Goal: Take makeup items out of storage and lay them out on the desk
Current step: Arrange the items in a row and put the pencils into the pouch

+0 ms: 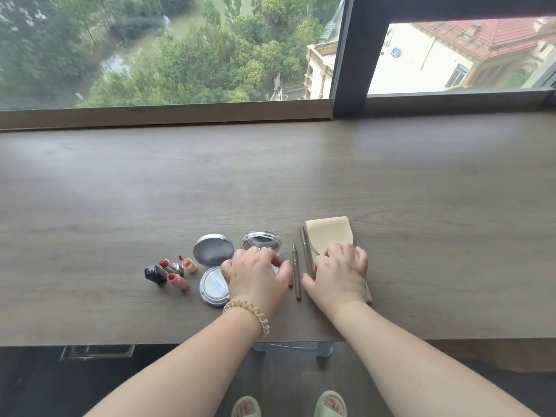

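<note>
Makeup lies in a row near the desk's (pixel 120 206) front edge. At the left are several lipsticks (pixel 170 273) with caps off. Beside them is an open cushion compact (pixel 210 285) with its grey lid (pixel 213 249) tipped back. My left hand (pixel 255 276), with a coil bracelet on the wrist, curls over the near part of a clear round compact (pixel 261 240). Two thin brown pencils (pixel 296 272) lie between my hands. My right hand (pixel 338 275) presses on a beige pouch (pixel 329 233) with bent fingers, its thumb along the pouch's left edge.
A wooden sill and large windows run along the desk's far side, with a dark window post (pixel 352 55) right of centre. Below the front edge I see a pale plastic stool (pixel 291 349) and my feet in green slippers (pixel 331 403).
</note>
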Available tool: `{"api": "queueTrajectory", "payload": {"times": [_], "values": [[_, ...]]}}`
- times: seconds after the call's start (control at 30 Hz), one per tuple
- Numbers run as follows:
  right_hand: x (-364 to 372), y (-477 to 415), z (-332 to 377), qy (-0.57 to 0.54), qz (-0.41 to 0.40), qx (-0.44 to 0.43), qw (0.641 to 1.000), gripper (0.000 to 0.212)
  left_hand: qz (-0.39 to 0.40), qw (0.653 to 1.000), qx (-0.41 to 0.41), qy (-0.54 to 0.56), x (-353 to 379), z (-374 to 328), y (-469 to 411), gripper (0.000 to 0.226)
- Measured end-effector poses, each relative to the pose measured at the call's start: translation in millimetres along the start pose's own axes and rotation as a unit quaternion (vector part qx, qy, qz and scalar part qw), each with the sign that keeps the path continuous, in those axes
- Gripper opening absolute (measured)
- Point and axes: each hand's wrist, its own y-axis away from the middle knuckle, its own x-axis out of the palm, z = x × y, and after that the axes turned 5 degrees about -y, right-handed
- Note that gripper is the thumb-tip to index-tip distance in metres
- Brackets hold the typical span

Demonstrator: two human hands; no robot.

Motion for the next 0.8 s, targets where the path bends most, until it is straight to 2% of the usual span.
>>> {"api": "queueTrajectory", "payload": {"times": [0.2, 0.37, 0.43, 0.53, 0.63, 0.73, 0.8], "values": [[-8.0, -4.5, 9.2, 0.033, 0.011, 0.025, 0.999, 0.036, -0.041, 0.998, 0.014, 0.045, -12.4, 8.4, 6.5, 0.018], [-27.2, -0.4, 7.3, -0.031, -0.035, 0.112, 0.993, 0.033, -0.042, 0.994, 0.046, 0.091, -25.9, 14.3, 10.7, 0.011], [-42.0, 3.1, 2.7, -0.062, -0.065, 0.122, 0.989, 0.03, -0.045, 0.991, 0.056, 0.11, -32.0, 13.4, 11.2, 0.009], [-67.1, 6.0, -4.2, -0.091, -0.087, 0.106, 0.986, 0.021, -0.036, 0.987, 0.08, 0.134, -46.7, 5.6, 8.9, 0.022], [-92.3, 7.6, -3.6, -0.159, -0.13, 0.09, 0.974, 0.019, -0.013, 0.987, 0.114, 0.111, -66.7, -5.1, 4.3, 0.04], [-115.5, 11.0, 2.9, -0.263, -0.16, 0.06, 0.95, 0.015, 0.003, 0.987, 0.131, 0.088, -85.3, -12.3, -1.5, 0.052], [-130.0, 13.8, 7.2, -0.368, -0.148, 0.056, 0.916, 0.016, 0.029, 0.985, 0.148, 0.085, -94.3, -14.7, -3.8, 0.056]]}}
